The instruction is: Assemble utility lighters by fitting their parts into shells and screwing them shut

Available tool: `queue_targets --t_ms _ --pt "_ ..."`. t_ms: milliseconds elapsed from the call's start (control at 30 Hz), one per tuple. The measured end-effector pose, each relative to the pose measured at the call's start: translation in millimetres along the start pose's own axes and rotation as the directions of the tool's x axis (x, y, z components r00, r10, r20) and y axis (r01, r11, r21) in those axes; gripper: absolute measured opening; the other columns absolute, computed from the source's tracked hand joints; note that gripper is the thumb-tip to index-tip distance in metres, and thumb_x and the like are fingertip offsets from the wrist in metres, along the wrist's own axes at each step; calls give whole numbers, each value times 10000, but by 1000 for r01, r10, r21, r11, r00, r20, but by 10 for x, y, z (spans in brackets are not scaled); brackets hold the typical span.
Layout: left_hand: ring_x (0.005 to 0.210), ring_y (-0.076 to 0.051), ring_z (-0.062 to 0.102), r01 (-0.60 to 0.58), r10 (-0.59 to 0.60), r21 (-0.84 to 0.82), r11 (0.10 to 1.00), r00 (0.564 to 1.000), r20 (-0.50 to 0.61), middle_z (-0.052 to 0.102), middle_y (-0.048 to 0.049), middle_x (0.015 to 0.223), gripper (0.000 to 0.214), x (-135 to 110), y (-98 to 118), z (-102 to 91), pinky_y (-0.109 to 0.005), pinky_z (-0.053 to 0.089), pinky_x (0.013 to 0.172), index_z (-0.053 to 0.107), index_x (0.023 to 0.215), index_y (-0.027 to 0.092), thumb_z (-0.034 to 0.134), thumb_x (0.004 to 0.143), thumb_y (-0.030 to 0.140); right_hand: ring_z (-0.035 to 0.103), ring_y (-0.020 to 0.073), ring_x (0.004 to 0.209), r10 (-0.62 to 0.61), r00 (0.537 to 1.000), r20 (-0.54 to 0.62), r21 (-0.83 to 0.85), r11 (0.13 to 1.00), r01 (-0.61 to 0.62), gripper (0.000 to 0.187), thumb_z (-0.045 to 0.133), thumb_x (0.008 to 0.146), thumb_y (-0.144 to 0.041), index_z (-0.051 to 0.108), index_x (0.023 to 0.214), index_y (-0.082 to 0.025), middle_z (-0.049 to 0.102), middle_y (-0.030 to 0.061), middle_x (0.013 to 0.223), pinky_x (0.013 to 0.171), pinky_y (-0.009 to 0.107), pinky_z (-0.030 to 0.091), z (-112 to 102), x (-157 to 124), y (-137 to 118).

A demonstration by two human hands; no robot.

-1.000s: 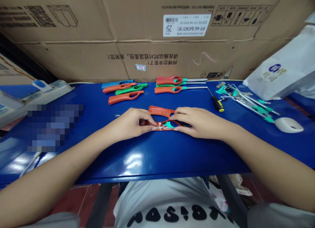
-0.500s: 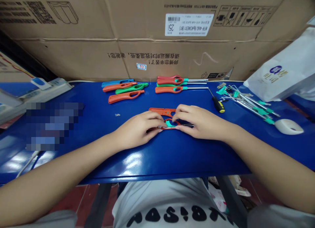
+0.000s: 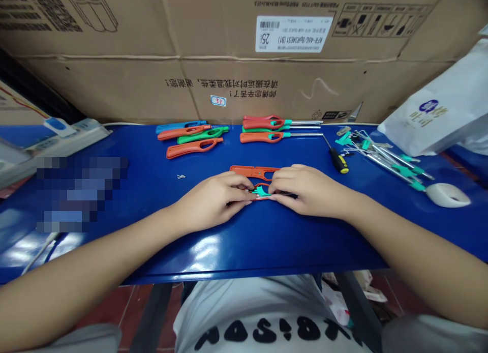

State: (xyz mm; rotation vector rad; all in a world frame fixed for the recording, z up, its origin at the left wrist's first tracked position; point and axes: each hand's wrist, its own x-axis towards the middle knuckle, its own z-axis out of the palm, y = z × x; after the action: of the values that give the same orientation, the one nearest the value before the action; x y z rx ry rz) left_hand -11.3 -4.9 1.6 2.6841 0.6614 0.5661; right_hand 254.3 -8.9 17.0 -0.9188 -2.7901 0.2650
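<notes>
Head camera looks forward and down — close over the blue table [image 3: 244, 241].

orange shell [image 3: 254, 172] – teal trigger [image 3: 261, 192]

screwdriver [image 3: 337, 159] near metal rods [image 3: 385, 157]; white bag [image 3: 438, 114]; cardboard boxes [image 3: 152, 83] behind

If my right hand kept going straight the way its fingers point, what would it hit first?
Probably the left hand: the right hand points left along the orange lighter shell, with only the small teal piece between them.
</notes>
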Motion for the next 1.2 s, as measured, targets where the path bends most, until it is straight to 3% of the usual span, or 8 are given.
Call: queue_targets --t_ms 133,400,700,1200 --pt "1027 -201 659 -15 15 10 1000 1000 7 705 -84 1134 254 -9 -8 -5 -327 525 913 757 1136 210 546 997 184 657 220 928 10 1000 -10 14 1000 -10 173 544 996 -242 701 941 -192 717 63 948 845 357 427 22 10 4" --pt "1051 -211 643 -25 9 166 986 995 99 683 -76 1155 269 6 58 -55 -328 522 923 758 1088 226 498 1021 210 662 185 871 117 993 -20 294 950 -106 131 608 948 -187 735 920 -186 723 52 952 788 303 476 29 10 17" --pt "1056 -214 643 -65 53 213 975 997 62 692 -61 1186 256 -27 74 -25 -342 529 933 748 1111 216 508 1023 208 669 208 937 2 1000 4 84 996 -2 145 595 961 -194 739 942 -195 734 48 945 853 345 447 -3 13 -14" --pt "1053 -179 647 36 -38 -99 994 999 -21 696 -60 1122 237 11 70 13 -308 512 952 763 1117 212 612 953 133 647 200 865 25 1000 2 -5 1000 -25 179 561 983 -222 716 905 -177 706 50 893 804 334 419 -7 2 -91"
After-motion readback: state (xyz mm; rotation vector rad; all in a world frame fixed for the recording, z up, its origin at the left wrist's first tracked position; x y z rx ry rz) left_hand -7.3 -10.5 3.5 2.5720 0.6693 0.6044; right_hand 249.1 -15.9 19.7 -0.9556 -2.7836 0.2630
